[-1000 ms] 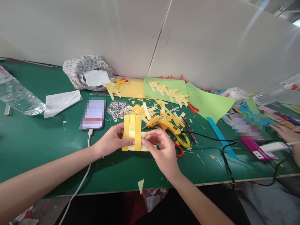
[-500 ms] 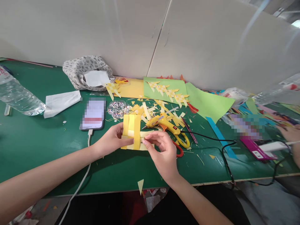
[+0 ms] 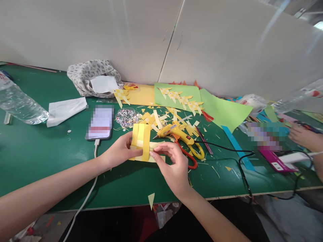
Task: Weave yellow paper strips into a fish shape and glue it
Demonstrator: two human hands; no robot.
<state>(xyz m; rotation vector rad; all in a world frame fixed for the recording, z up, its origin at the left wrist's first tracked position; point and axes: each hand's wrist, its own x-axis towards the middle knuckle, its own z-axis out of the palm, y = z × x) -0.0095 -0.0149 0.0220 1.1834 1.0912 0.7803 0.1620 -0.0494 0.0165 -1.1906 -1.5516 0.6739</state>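
Clamping interlaced yellow-and-cream paper strips (image 3: 146,141) between thumb and fingers of the left hand (image 3: 119,151). Pinching their right side with the right hand (image 3: 174,164), above the green tabletop (image 3: 121,188), near the yellow plastic glue gun (image 3: 185,136).

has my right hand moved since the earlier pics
Yes, slightly to the left: the right hand is now farther from the outer edge of the red scissors handle, and more of that handle shows.
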